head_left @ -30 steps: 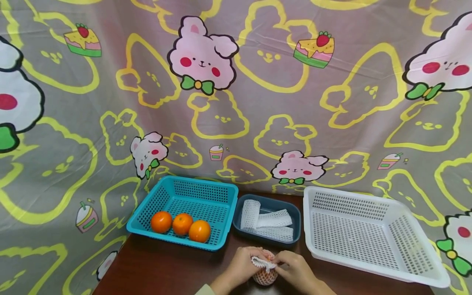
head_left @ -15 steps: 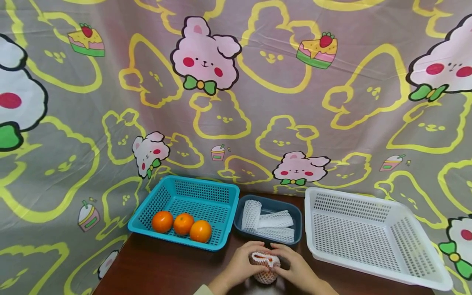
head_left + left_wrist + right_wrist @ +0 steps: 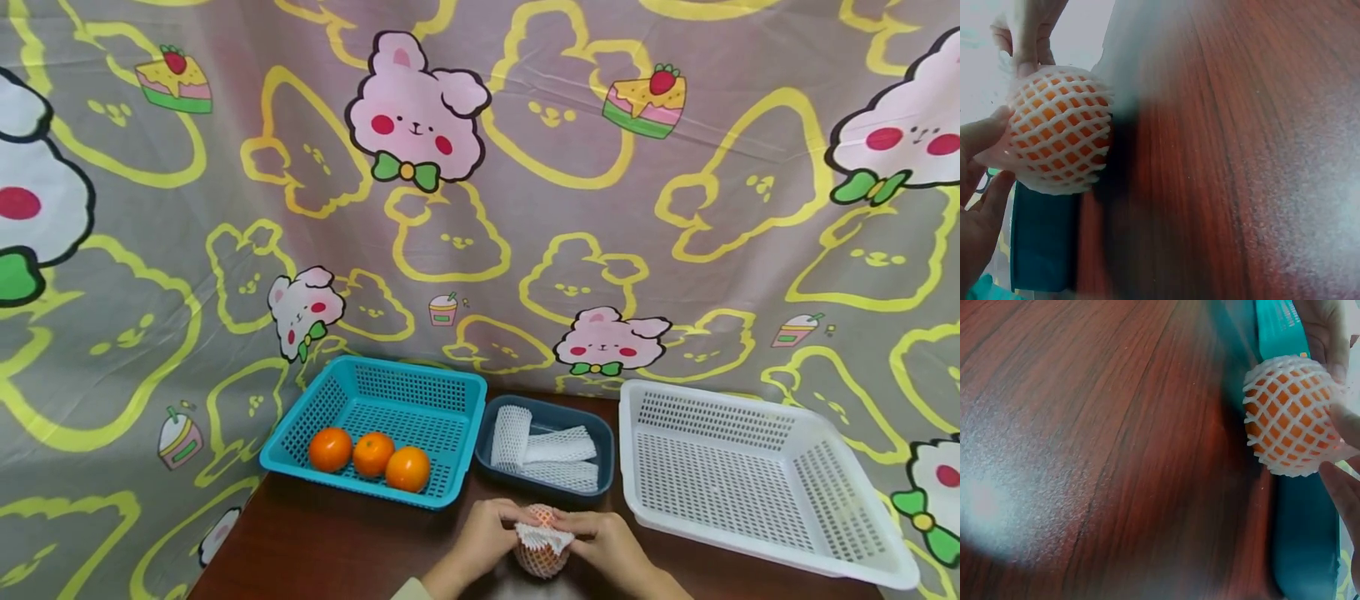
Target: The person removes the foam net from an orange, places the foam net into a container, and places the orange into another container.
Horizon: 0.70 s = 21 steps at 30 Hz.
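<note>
An orange (image 3: pixel 1088 152) sits inside a white foam net sleeve (image 3: pixel 542 560) at the near middle of the table. My left hand (image 3: pixel 482 533) pinches the gathered top edge of the net from the left. From the right, my right hand (image 3: pixel 609 543) pinches the same edge with thumb and fingers. Both wrist views show the mesh stretched over the fruit, with the orange skin showing through its diamonds; the net's bunched end (image 3: pixel 1342 447) lies between the fingertips.
A teal basket (image 3: pixel 442 500) with three bare oranges (image 3: pixel 372 455) stands at the back left. Behind my hands is a dark blue tray (image 3: pixel 606 454) with several foam nets (image 3: pixel 558 446). A white basket (image 3: pixel 750 533) stands at the right, before a patterned curtain (image 3: pixel 517 250).
Half a second ago the hands were spread around the net's opening with orange skin showing in it; now the fingers pinch the edge and the rim is folded over.
</note>
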Each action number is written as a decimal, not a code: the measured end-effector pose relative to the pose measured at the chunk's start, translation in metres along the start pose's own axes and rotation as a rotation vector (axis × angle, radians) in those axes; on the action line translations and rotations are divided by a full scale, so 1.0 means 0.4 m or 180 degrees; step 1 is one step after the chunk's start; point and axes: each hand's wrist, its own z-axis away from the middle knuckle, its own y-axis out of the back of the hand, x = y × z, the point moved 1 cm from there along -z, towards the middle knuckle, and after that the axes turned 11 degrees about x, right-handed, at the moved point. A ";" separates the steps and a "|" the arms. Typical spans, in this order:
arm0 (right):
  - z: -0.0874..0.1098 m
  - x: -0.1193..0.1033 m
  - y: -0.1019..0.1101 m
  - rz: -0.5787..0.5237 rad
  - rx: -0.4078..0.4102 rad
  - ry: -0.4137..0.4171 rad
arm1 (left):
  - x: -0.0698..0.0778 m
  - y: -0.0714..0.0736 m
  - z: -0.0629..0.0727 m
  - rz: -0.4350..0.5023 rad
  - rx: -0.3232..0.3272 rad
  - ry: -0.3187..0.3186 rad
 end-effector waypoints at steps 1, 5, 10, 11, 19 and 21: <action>-0.002 -0.003 -0.001 0.0033 0.0065 0.0032 | 0.004 0.001 -0.001 -0.0013 0.0018 0.0013; -0.010 -0.014 -0.005 0.0149 0.0238 0.0166 | 0.014 0.003 -0.005 -0.0039 0.0045 0.0031; -0.015 -0.018 -0.009 0.0209 0.0160 0.0114 | 0.010 0.004 -0.009 -0.0101 0.0073 -0.0052; -0.014 -0.017 -0.008 0.0229 0.0089 0.0039 | 0.008 0.004 -0.009 -0.0114 0.0042 -0.0035; 0.004 0.001 0.005 -0.0242 -0.0936 -0.0743 | -0.020 0.006 0.001 -0.0240 -0.0636 0.0379; 0.007 0.003 0.005 -0.0319 -0.0971 -0.0731 | -0.023 0.006 0.004 -0.0148 -0.0682 0.0420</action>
